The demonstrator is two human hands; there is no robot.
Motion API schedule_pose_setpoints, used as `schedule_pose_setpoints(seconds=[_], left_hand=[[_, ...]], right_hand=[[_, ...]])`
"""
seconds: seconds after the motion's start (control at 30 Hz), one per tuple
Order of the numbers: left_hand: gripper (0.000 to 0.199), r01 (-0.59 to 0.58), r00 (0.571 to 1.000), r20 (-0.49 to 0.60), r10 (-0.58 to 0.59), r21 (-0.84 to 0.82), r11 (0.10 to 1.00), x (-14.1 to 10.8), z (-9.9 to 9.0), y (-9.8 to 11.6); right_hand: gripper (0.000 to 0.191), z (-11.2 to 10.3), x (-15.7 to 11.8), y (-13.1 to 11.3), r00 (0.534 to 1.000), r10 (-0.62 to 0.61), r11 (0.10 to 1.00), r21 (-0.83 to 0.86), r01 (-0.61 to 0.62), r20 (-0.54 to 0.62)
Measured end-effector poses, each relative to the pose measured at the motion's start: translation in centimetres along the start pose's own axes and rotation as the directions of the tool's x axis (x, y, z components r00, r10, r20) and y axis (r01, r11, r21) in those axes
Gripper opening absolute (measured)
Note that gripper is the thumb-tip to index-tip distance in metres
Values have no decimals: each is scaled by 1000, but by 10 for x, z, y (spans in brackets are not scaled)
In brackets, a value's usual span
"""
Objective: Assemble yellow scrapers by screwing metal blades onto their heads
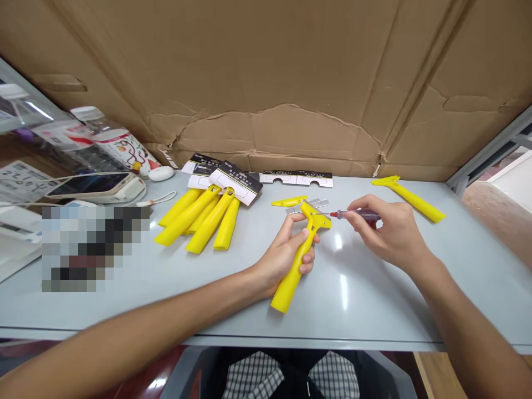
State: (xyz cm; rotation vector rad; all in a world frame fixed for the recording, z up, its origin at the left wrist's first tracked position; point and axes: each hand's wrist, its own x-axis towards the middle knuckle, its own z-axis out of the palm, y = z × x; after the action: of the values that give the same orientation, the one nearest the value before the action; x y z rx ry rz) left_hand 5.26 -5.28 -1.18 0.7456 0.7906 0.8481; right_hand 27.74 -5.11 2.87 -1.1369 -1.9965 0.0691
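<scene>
My left hand (286, 252) is wrapped round the handle of a yellow scraper (294, 272), whose wide head points away from me. A screwdriver (361, 215) with a dark handle and a red collar is pinched in my right hand (388, 230); its thin shaft reaches left across the scraper head. Thin metal blades (294, 210) show behind the head. Just beyond lies a small yellow piece (288, 201). Several yellow handles (203, 221) with printed cards (236, 183) lie to the left. Another yellow scraper (418, 204) rests at the right.
Two white cards (296, 178) lie by the cardboard wall (274, 72) at the back of the grey table (233, 310). On the left are plastic bottles (120, 144), a phone (95, 186), a small white device (161, 173) and a blurred-out patch (95, 246).
</scene>
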Motion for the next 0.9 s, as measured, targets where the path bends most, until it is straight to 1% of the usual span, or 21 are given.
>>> schedule_pose_setpoints(seconds=[0.07, 0.17, 0.23, 0.33, 0.43, 0.47, 0.57, 0.63, 0.67, 0.73, 0.87, 0.9], left_hand=[[29, -1, 1000, 4, 1, -1, 1000, 0, 0, 0], [29, 6, 1000, 2, -6, -15, 1000, 1, 0, 1], [28, 9, 1000, -6, -9, -24, 1000, 2, 1, 1], [27, 9, 1000, -21, -10, -22, 1000, 2, 2, 2], [25, 18, 1000, -21, -18, -17, 1000, 1, 2, 2], [25, 18, 1000, -16, -19, -19, 1000, 1, 2, 2], [25, 15, 1000, -4, -15, -24, 1000, 2, 1, 2], [24, 19, 1000, -6, -19, -25, 999, 2, 1, 2], [24, 22, 1000, -9, -23, -25, 999, 2, 1, 2], [24, 24, 1000, -9, -24, -23, 999, 2, 2, 3], [24, 18, 1000, -2, -18, -10, 1000, 1, 2, 3], [24, 16, 1000, -1, -16, -7, 1000, 1, 1, 2]], right_hand=[[8, 0, 0, 0, 1000, 18, 1000, 8, -18, 16], [14, 0, 0, -2, 998, 19, 998, 59, -22, 55], [12, 1, 0, -2, 998, 2, 997, 71, -6, 58], [9, 1, 1, 2, 1000, 1, 1000, 20, -1, 15], [16, 0, 1, 5, 1000, 27, 999, -40, -27, -3], [16, 0, 2, 6, 999, 40, 998, -47, -39, 12], [7, -2, 2, 3, 996, 65, 998, -5, -64, 64], [11, -2, 2, 1, 995, 54, 998, 35, -57, 86], [10, -2, 2, 0, 995, 44, 998, 43, -48, 88], [5, -1, 1, 1, 997, 32, 999, 26, -34, 74], [18, 0, 1, 4, 998, 58, 997, -51, -57, 15], [17, 0, 1, 4, 997, 70, 996, -54, -69, 17]])
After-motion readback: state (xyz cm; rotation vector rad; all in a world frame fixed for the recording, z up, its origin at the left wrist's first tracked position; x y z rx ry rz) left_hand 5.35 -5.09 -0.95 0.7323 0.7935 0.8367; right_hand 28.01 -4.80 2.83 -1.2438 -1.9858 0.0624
